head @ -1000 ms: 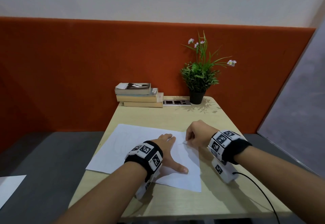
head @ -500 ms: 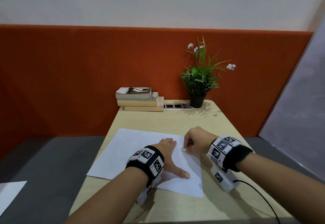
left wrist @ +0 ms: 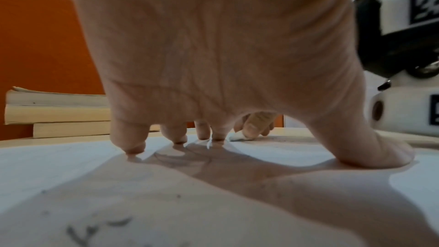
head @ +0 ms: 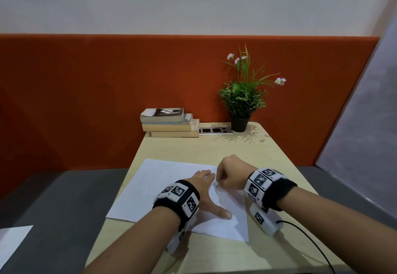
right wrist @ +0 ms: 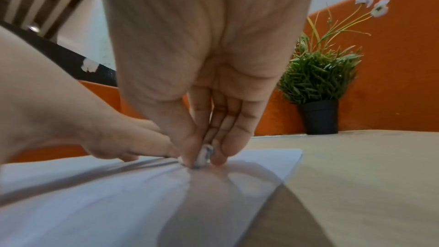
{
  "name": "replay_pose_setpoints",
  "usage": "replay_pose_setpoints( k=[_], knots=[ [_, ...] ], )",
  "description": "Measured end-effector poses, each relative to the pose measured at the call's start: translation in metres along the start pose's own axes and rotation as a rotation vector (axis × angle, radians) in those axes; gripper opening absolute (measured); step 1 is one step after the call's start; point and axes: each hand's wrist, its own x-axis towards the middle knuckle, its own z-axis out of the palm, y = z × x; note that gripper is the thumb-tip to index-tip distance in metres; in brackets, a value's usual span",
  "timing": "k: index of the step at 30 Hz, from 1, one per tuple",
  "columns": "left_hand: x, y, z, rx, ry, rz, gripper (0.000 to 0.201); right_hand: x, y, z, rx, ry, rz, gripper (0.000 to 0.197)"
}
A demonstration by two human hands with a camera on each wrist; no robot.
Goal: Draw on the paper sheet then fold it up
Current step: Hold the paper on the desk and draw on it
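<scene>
Paper sheet (head: 150, 190) stays flat under our spread left hand (head: 202, 187) while our right hand (head: 229, 175), unmoved, pinches a small white eraser (left wrist: 238, 136), so we judge folding not yet begun.

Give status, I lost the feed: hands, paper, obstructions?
Left hand flat, pressing paper sheet. Right hand pinching small white stub, tip on sheet. Sheet unfolded. Books, plant at far edge, clear.
</scene>
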Motion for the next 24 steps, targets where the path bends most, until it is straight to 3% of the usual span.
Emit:
replay_pose_setpoints(
  k=[3, 9, 16, 22, 24],
  knots=[
    [0.001, -0.001, 0.0, -0.01, 0.0, -0.004, 0.128, 0.006, 0.002, 0.003, 0.018, 0.03, 0.026, 0.013],
    [0.002, -0.002, 0.002, -0.01, 0.013, 0.013, 0.124, -0.015, 0.002, 0.008, 0.08, -0.138, -0.029, 0.012],
    [0.0, -0.001, -0.001, -0.023, 0.004, 0.015, 0.125, 0.014, 0.002, 0.001, 0.001, 0.035, 0.028, 0.011],
    [0.0, 0.0, 0.0, -0.016, 0.008, 0.018, 0.122, -0.008, 0.001, 0.007, 0.088, -0.137, -0.014, 0.01],
    [0.001, -0.001, 0.0, -0.014, 0.008, 0.018, 0.121, -0.005, 0.002, 0.006, 0.047, -0.134, -0.035, 0.009]
  ],
)
